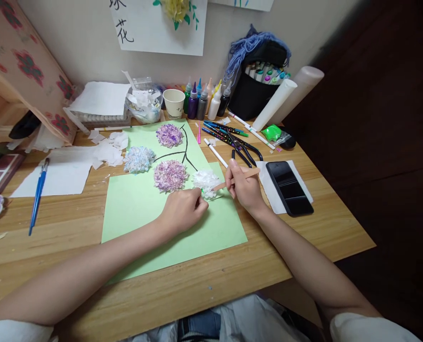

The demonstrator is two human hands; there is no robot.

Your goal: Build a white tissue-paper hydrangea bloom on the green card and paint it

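My right hand (245, 186) grips a flat wooden craft stick (251, 173), its tip touching a fluffy white paper flower (206, 179). Curled closed, my left hand (184, 209) rests beside that flower on the light green paper (136, 247). A speck of green shows at its fingertips, but what they pinch is hidden. Drawn black stems (186, 147) link the flowers on the paper. A purple flower (169, 135) sits at the top, a pale blue flower (139, 159) at the left, and a pink-purple flower (170, 175) just above my left hand.
Torn white paper (109, 148) and a blue paintbrush (38, 197) lie left. A paper cup (174, 103) and paint bottles (202, 104) line the wall. Pliers (243, 146), markers (216, 152) and a phone (290, 188) on white tissue (271, 194) lie right.
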